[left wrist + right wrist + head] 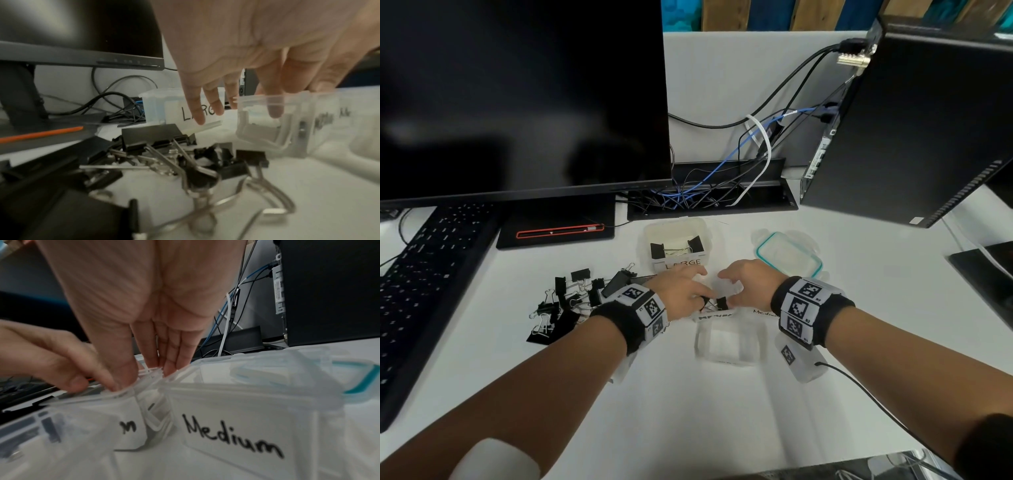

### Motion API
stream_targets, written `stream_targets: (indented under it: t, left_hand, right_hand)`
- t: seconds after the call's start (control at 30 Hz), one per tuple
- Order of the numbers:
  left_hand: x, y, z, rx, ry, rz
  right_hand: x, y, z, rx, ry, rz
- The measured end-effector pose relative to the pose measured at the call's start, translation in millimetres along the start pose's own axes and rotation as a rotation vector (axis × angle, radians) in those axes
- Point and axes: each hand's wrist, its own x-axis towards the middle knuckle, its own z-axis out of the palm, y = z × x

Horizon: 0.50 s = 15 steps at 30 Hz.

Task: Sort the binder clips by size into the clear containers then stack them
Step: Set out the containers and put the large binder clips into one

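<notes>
— White desk [688,411] under a dark monitor [517,96], cables behind. What do you fear from where you sit?

— I judge the risk lies at the two clear plastic containers labelled "Medium" [232,431]. They stand touching, and both my hands work at the rims where they meet. If I pull unevenly, the light tubs may tip or slide, and the few black clips inside the left one could spill back toward the unsorted heap of black binder clips with silver wire handles [565,305] just beside it.

— And the hands themselves?

— My left hand [681,294] reaches in from the pile side, fingers bent down over the near tub's edge; whether it pinches a clip or only the rim, I cannot tell. My right hand [746,281] points downward, fingers straight and together, tips pressing at the rim junction, grasping nothing that I can see.

— The rest?

— One clear tub marked "LARGE" [678,246] sits behind, holding large clips; a teal-sealed lid [789,255] lies to its right.
</notes>
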Motion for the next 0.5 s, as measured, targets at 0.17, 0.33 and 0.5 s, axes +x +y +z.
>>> stream_targets:
  t: [0.17, 0.33, 0.5]
  left_hand:
    - [-3.1, 1.3, 3.3, 0.097, 0.051, -0.028]
    - [-4.2, 1.2, 3.5, 0.068, 0.043, -0.06]
    - [-1.9, 0.4, 4.9, 0.023, 0.084, -0.081]
  right_hand:
    - [-1.4, -1.2, -0.3, -0.011, 0.0, 0.0]
    - [-3.0, -2.7, -0.1, -0.016, 0.014, 0.002]
    - [-4.4, -4.7, 0.6, -0.009, 0.02, 0.017]
